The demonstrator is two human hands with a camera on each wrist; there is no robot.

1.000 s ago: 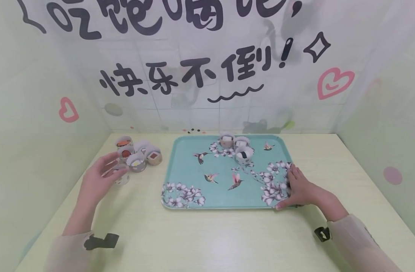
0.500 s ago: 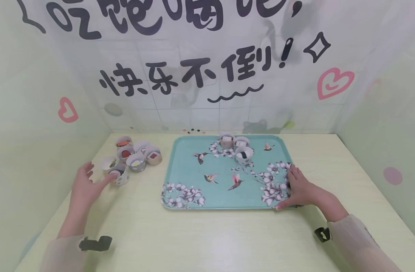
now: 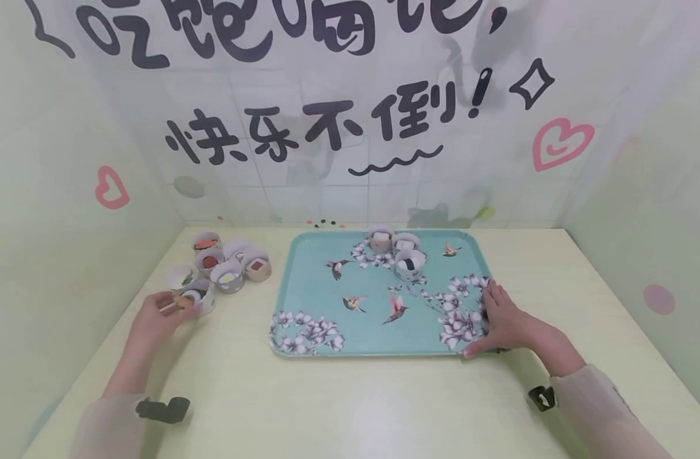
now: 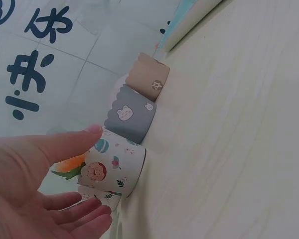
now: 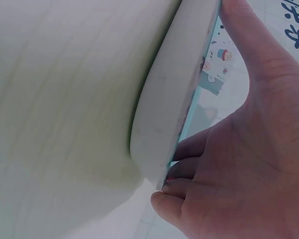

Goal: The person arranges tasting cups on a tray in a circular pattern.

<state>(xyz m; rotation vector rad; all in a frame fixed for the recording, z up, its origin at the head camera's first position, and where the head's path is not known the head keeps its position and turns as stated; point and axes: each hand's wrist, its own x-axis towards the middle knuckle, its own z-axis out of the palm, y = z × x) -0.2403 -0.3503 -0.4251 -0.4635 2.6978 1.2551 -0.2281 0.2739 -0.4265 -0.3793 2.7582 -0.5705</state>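
Note:
At the left of the head view, my left hand (image 3: 155, 322) is at the frontmost patterned cup (image 3: 205, 299), thumb close to its rim, with a tan-orange piece (image 3: 183, 300) between thumb and fingers. The left wrist view shows the thumb of my left hand (image 4: 55, 184) against the rim of a white patterned cup (image 4: 117, 162); beside it is an orange piece with green (image 4: 70, 168). Whether the piece is pinched is unclear. My right hand (image 3: 513, 326) spans the front right corner of the turquoise tray (image 3: 321, 287), fingers along the side rim (image 5: 184, 127), thumb at the front.
Several filled paper cups stand grouped at the back left, among them one with a red filling (image 3: 210, 262) and a grey one (image 3: 228, 280). Three cups, including a white one (image 3: 410, 268), are on the tray's back part. A printed curtain (image 3: 304, 197) hangs behind the table.
My left hand has come down and in to the frontmost cup, its fingers now closer together, and the tan-orange piece has come into view. My right hand stays at the tray corner.

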